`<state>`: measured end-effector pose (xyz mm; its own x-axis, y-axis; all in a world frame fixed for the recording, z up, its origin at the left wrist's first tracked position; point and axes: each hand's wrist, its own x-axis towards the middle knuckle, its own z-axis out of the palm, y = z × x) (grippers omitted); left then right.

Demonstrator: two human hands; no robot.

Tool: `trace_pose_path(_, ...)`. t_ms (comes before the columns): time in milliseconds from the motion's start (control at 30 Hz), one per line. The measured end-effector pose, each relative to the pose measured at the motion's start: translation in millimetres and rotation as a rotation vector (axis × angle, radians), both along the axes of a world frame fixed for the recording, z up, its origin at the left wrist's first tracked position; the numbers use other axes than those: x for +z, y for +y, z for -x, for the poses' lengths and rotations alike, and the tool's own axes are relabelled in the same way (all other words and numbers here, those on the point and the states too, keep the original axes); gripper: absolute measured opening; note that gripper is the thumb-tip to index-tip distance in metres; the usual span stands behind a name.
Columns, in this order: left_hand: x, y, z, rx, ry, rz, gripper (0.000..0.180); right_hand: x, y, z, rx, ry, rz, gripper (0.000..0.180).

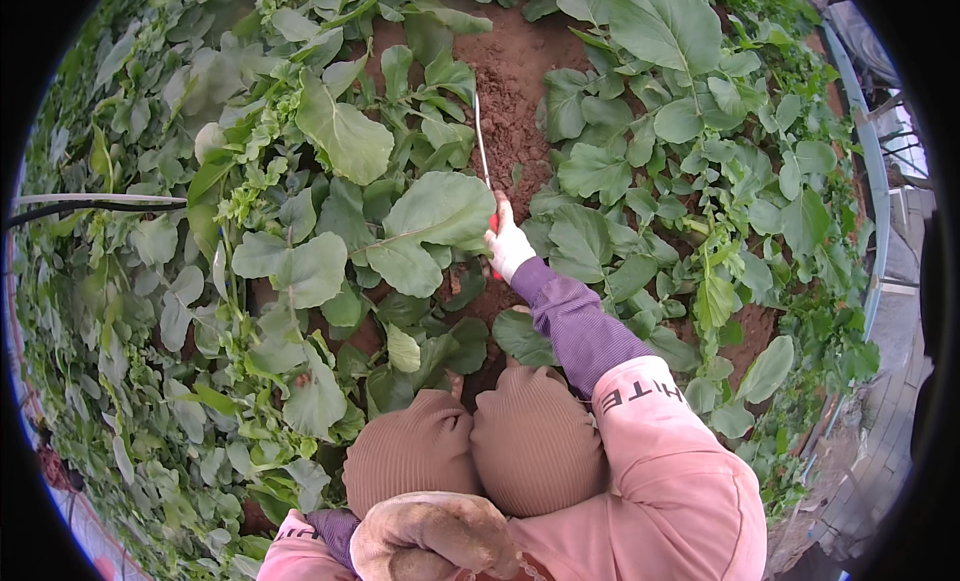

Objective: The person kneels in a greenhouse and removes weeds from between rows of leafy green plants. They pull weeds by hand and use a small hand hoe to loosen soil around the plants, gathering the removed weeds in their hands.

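Note:
My right hand (510, 244) reaches forward into a soil gap between leafy green plants. Its fingers are closed round the red handle of a hand tool (482, 131) with a long, thin metal shaft or blade. The metal points away from me, and its far end meets leaves beside loosened soil (508, 106). A broad lobed leaf (440, 226) spreads just left of this hand. Of my left arm, only a pink and purple sleeve (335, 534) shows at the lower edge; the hand itself is hidden.
My bent knees in brown ribbed trousers (540, 441) are close to the plants. Dense foliage (230, 321) crowds the left side, with more leaves (650, 191) at right. A black hose or cable (95, 209) enters from the left. A bluish rail (868, 151) borders the right side.

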<state>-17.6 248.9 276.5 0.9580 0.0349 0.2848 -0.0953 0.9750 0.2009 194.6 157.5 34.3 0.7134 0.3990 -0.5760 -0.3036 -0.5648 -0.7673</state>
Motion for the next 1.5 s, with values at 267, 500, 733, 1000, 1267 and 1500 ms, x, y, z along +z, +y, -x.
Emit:
trace_pose_path(267,-17,-10,-1,0.064,-0.238,0.086,0.036,38,-52,53,-0.121,0.23,-0.022,0.063)
trace_pose_path(500,-16,-2,-13,0.0,-0.164,0.055,0.033,0,30,-145,-0.304,-0.073,-0.125,0.056)
trace_pose_path(733,-14,6,-24,0.011,-0.07,0.027,0.033,-44,12,-184,-0.285,-0.168,0.157,0.054)
trace_pose_path(1000,-7,9,-14,0.028,0.002,0.036,0.033,-19,-37,-43,-0.349,0.111,0.047,0.056)
trace_pose_path(1267,-6,5,-5,-0.001,0.02,0.042,0.032,43,-75,68,-0.208,0.115,-0.063,0.059)
trace_pose_path(1500,-12,9,-20,-0.009,-0.011,0.012,0.032,-3,25,-103,-0.339,0.02,-0.175,0.058)
